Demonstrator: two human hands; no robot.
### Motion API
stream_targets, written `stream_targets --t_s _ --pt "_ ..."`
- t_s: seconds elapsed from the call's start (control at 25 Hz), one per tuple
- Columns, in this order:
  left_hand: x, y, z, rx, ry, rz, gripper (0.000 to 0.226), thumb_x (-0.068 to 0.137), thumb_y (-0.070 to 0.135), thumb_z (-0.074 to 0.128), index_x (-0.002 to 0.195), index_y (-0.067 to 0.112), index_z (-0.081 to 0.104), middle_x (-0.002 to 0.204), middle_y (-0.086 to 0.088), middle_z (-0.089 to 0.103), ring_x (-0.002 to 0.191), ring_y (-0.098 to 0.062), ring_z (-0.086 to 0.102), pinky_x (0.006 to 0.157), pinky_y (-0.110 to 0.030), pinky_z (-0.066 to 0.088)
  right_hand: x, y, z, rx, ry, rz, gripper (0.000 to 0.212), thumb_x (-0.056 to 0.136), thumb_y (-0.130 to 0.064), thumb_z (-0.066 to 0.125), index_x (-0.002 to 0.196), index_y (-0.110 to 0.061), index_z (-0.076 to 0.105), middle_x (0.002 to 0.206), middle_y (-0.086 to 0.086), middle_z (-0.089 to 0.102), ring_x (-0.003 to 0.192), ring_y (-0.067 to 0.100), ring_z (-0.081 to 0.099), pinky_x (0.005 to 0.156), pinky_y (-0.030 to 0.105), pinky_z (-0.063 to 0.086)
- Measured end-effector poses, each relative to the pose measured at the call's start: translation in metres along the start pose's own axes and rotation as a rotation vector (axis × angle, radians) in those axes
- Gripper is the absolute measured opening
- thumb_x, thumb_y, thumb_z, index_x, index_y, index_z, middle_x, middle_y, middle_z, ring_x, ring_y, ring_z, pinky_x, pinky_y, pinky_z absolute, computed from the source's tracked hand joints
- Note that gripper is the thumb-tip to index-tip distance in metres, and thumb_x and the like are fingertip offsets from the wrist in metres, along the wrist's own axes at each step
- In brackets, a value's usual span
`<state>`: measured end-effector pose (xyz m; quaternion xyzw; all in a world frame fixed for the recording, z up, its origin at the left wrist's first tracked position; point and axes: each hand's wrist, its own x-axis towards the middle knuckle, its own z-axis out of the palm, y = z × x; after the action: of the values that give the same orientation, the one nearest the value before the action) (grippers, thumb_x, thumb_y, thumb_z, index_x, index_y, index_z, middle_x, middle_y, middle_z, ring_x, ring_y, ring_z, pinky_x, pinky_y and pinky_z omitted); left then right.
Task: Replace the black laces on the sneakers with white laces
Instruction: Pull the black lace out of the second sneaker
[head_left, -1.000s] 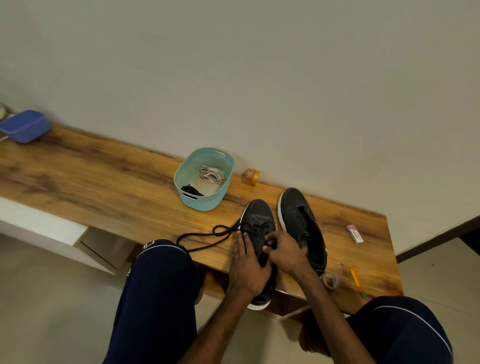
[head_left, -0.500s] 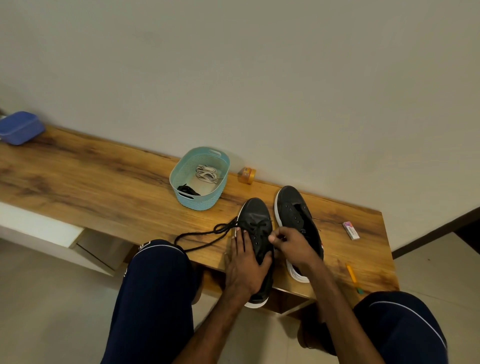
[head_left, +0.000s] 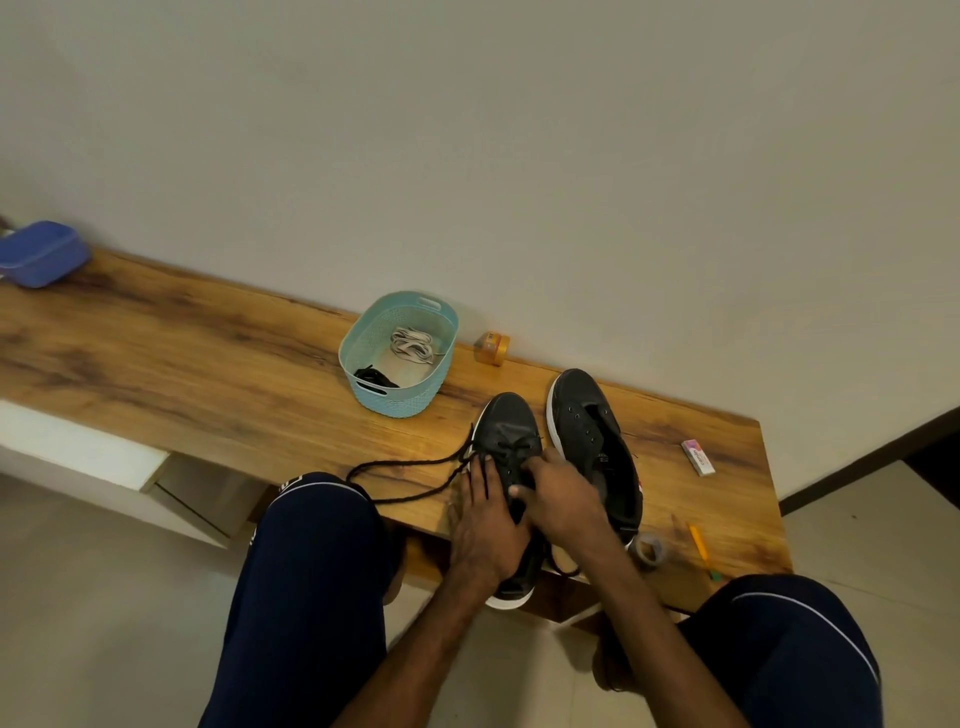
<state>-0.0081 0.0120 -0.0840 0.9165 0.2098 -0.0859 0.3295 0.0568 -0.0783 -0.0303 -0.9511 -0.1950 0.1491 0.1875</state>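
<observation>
A plain wall is filling the room above a pale floor, with a long wooden tabletop against it. At its front edge my left hand is pressing flat on the laced sneaker while my right hand is pinching its black lace. In the teal basket the white laces are lying.

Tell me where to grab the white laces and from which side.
Best pinch the white laces mid-bundle from straight above: they lie coiled on the floor of the teal basket, whose walls block the sides.
</observation>
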Motion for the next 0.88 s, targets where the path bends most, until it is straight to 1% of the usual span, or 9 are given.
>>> stream_targets --t_s 0.08,0.16,0.28,0.36,0.48,0.6,0.76,0.8,0.88 --pt "0.000 0.002 -0.001 0.013 0.002 -0.005 0.089 0.097 0.056 0.042 0.157 0.017 -0.012 0.165 -0.005 -0.015 0.152 -0.025 -0.012 0.124 -0.048 0.004 0.005 0.003 0.015 -0.027 0.065 0.056 0.022 0.097 -0.035 0.059 0.110 -0.017 0.063 0.110 0.002 0.058 0.100 0.020 0.057 0.083 0.036 0.050" --pt "0.001 0.002 -0.001 0.009 0.005 -0.003 0.088 0.097 0.056 0.040 0.157 0.017 -0.011 0.165 -0.005 -0.014 0.152 -0.026 -0.011 0.124 -0.049 0.006 0.007 0.011 0.020 0.085 0.117 0.091 0.014 0.095 -0.025 0.061 0.105 -0.017 0.067 0.103 0.000 0.058 0.098 0.020 0.058 0.080 0.036 0.050" --pt "0.001 0.000 0.000 -0.006 0.010 0.013 0.088 0.098 0.057 0.040 0.157 0.016 -0.010 0.165 -0.006 -0.013 0.153 -0.027 -0.009 0.124 -0.048 0.007 0.008 0.021 0.021 0.214 0.073 0.026 0.037 0.086 -0.001 0.056 0.117 -0.017 0.067 0.100 -0.003 0.049 0.090 0.018 0.056 0.076 0.032 0.048" --pt "0.004 -0.002 0.001 -0.041 -0.005 0.028 0.088 0.098 0.055 0.041 0.157 0.015 -0.010 0.165 -0.007 -0.013 0.152 -0.027 -0.010 0.124 -0.048 0.006 0.010 0.025 0.016 0.255 -0.022 0.019 0.045 0.087 -0.005 0.058 0.130 -0.020 0.061 0.103 -0.002 0.046 0.090 0.015 0.054 0.082 0.031 0.049" --pt "0.008 -0.006 0.000 -0.074 -0.058 0.055 0.094 0.096 0.054 0.047 0.156 0.014 -0.013 0.164 -0.008 -0.017 0.151 -0.028 -0.015 0.124 -0.047 0.000 0.014 0.026 0.012 0.270 -0.095 0.054 0.045 0.089 -0.022 0.063 0.134 -0.026 0.057 0.106 -0.003 0.045 0.097 0.015 0.054 0.086 0.030 0.047" --pt "0.012 -0.012 0.001 -0.069 -0.104 0.067 0.103 0.092 0.054 0.053 0.155 0.014 -0.018 0.163 -0.009 -0.021 0.151 -0.028 -0.018 0.124 -0.048 -0.002 0.007 0.017 0.015 0.124 0.021 0.070 0.038 0.082 -0.024 0.061 0.120 -0.027 0.059 0.107 -0.004 0.048 0.099 0.019 0.055 0.082 0.039 0.053" --pt "0.010 -0.011 0.004 -0.068 -0.089 0.053 0.105 0.091 0.061 0.051 0.155 0.016 -0.019 0.163 -0.007 -0.022 0.151 -0.028 -0.018 0.123 -0.049 -0.002 -0.004 0.003 0.006 -0.048 0.104 0.091 0.009 0.091 -0.016 0.059 0.100 -0.019 0.061 0.106 -0.001 0.055 0.100 0.020 0.056 0.083 0.040 0.051" --pt "0.010 -0.011 0.004 -0.065 -0.082 0.049 0.105 0.090 0.063 0.049 0.155 0.016 -0.019 0.163 -0.007 -0.022 0.151 -0.027 -0.018 0.123 -0.050 -0.002 -0.006 0.005 -0.005 0.050 0.100 0.077 0.007 0.093 -0.013 0.058 0.097 -0.018 0.061 0.104 0.000 0.056 0.100 0.019 0.056 0.082 0.037 0.050" --pt "0.010 -0.011 0.005 -0.064 -0.068 0.042 0.106 0.089 0.068 0.047 0.155 0.017 -0.018 0.163 -0.005 -0.023 0.151 -0.027 -0.018 0.121 -0.050 -0.003 -0.014 0.016 -0.038 0.548 0.010 0.051 0.010 0.098 -0.013 0.055 0.092 -0.017 0.061 0.093 -0.003 0.060 0.091 0.011 0.058 0.075 0.029 0.047"
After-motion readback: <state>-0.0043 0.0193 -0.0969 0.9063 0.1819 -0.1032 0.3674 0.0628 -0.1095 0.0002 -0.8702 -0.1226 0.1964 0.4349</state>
